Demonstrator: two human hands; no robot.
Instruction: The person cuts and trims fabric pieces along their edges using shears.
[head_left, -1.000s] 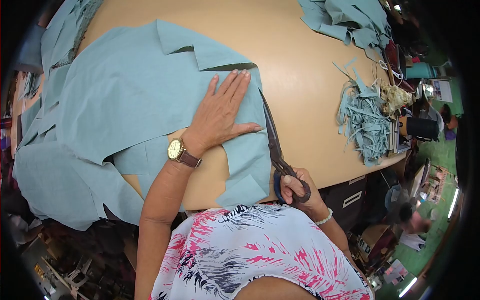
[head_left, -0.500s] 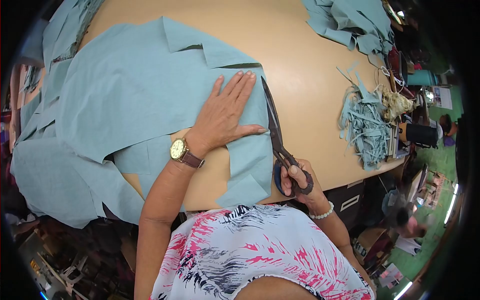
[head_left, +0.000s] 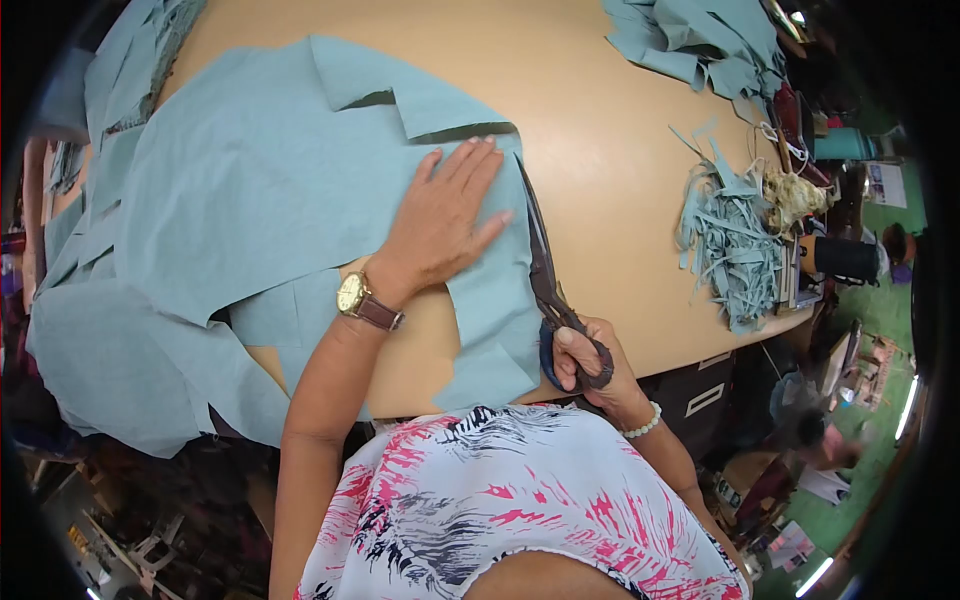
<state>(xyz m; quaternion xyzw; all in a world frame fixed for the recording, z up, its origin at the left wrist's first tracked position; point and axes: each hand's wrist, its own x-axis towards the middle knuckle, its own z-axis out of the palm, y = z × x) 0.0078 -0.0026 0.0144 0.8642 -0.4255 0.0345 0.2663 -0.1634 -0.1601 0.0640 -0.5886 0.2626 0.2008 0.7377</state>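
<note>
A large piece of blue-green cloth lies on the tan table, with folded flaps at its upper right edge. My left hand rests flat on the cloth near its right side, fingers spread and holding nothing. In my right hand, near the table's front edge, are large dark scissors, with my fingers wrapped round the handles. The blades point away from me along the cloth's right edge, their tips just right of my left fingertips. Whether cloth lies between the blades is hard to tell.
A heap of thin cloth strips lies on the table at the right, beside a pale tangled bundle. More cloth pieces are at the far right corner. Layered cloth lies at the left. Dark drawers sit under the table.
The thumb of my left hand has moved up, closer to its fingers. My right hand and the scissors have shifted slightly, and the blades look more closed together.
</note>
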